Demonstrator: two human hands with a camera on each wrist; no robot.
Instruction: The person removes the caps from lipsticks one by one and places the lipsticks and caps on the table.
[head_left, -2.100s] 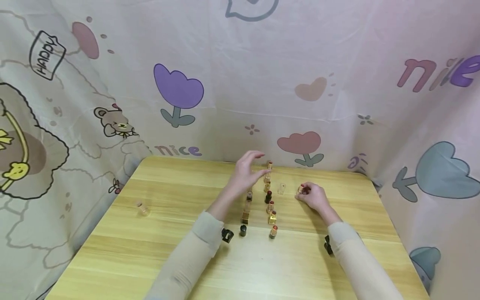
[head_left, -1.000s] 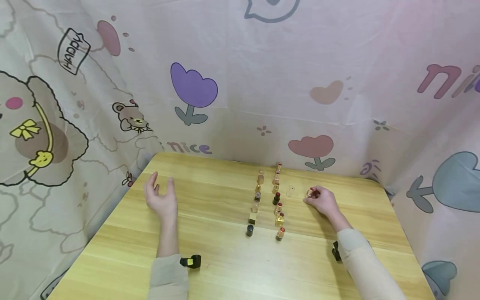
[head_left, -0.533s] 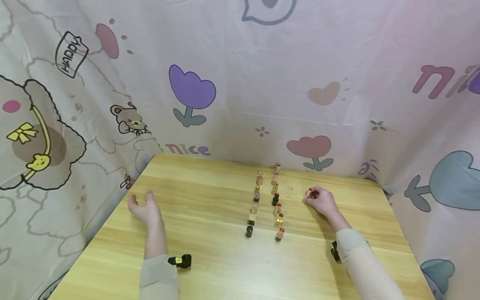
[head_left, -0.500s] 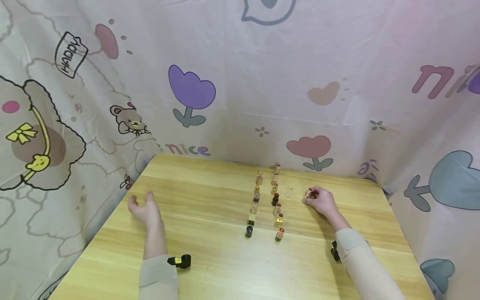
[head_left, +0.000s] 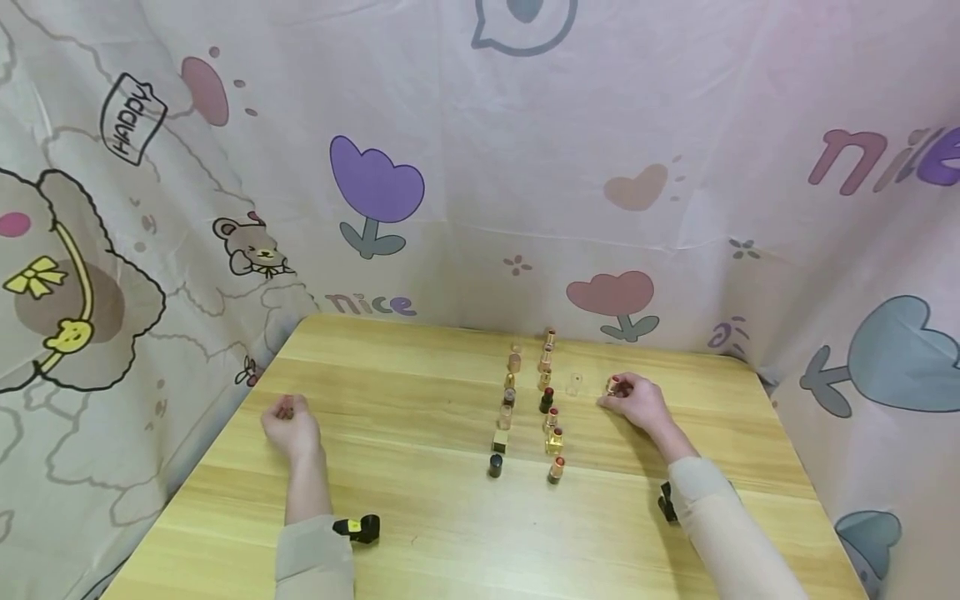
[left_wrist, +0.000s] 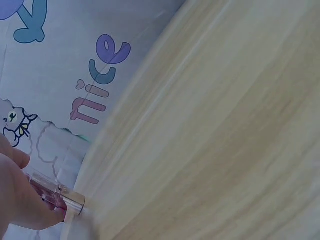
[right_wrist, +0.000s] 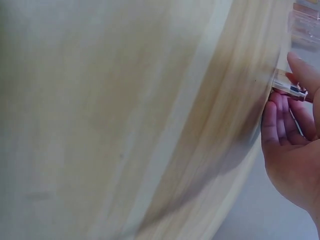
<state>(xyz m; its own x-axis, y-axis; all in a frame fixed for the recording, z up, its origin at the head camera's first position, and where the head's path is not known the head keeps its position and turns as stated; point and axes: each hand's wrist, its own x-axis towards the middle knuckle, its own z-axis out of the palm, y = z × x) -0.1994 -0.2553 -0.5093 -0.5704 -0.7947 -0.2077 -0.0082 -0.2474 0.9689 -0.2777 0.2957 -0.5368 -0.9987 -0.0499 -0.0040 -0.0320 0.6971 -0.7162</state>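
Note:
My left hand (head_left: 291,429), at the table's left side, has its fingers and thumb around a clear lipstick cap (left_wrist: 56,192) with a rose-gold band; in the head view the fingers mostly hide it. To the right, my right hand (head_left: 637,400) pinches a rose-gold lipstick (head_left: 612,383) with a red tip, low at the table. The right wrist view shows its shiny metal base (right_wrist: 289,89) between thumb and fingers. Nearest to that hand in the head view, another clear cap (head_left: 576,383) stands alone.
Two columns run across the wooden table (head_left: 420,500). One has several caps, such as a black cap (head_left: 496,465) and a gold square cap (head_left: 500,442); the other has several uncapped lipsticks, such as a black lipstick (head_left: 547,400). A printed curtain (head_left: 480,167) hangs behind.
My left hand has gone from above the lipstick columns to the table's left side, come down and closed around the clear cap there. The right hand still holds its lipstick in place.

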